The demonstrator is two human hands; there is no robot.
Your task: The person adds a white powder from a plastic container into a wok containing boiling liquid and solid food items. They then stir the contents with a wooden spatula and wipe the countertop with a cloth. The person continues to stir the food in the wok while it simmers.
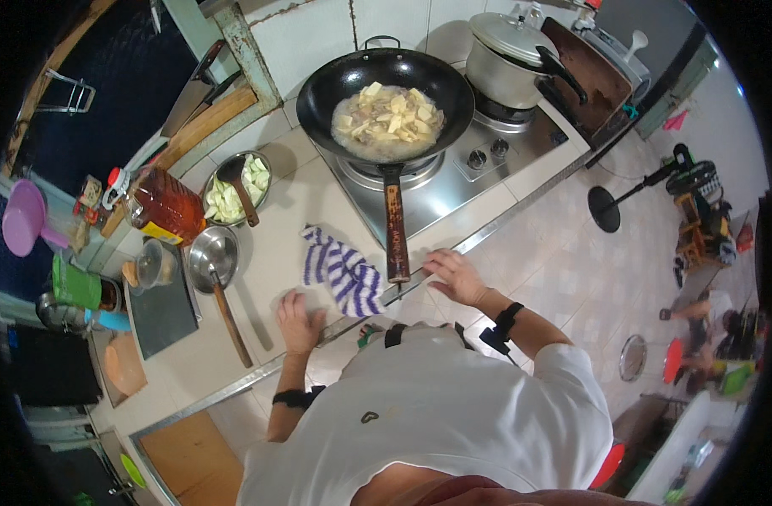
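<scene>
My left hand [299,321] rests near the counter's front edge, fingers spread and holding nothing. Beside it lies a crumpled purple-and-white striped cloth [344,272]. My right hand [455,276] is at the counter edge on the other side, empty, with its fingers apart. Just left of those fingers is the wooden handle [396,234] of a black wok [322,107], apart from the hand. The wok sits on the left burner of a steel gas stove [417,212]. Pale sliced pieces of food [389,120] lie in cloudy liquid inside it.
A pressure cooker [503,69] stands on the right burner. Cut pale-green vegetables fill a metal bowl [259,171] with a wooden spatula [243,193] across it. Nearby are an oil jug [164,202], a metal ladle [214,259], a dark cutting board [161,316] and racked knives [193,92].
</scene>
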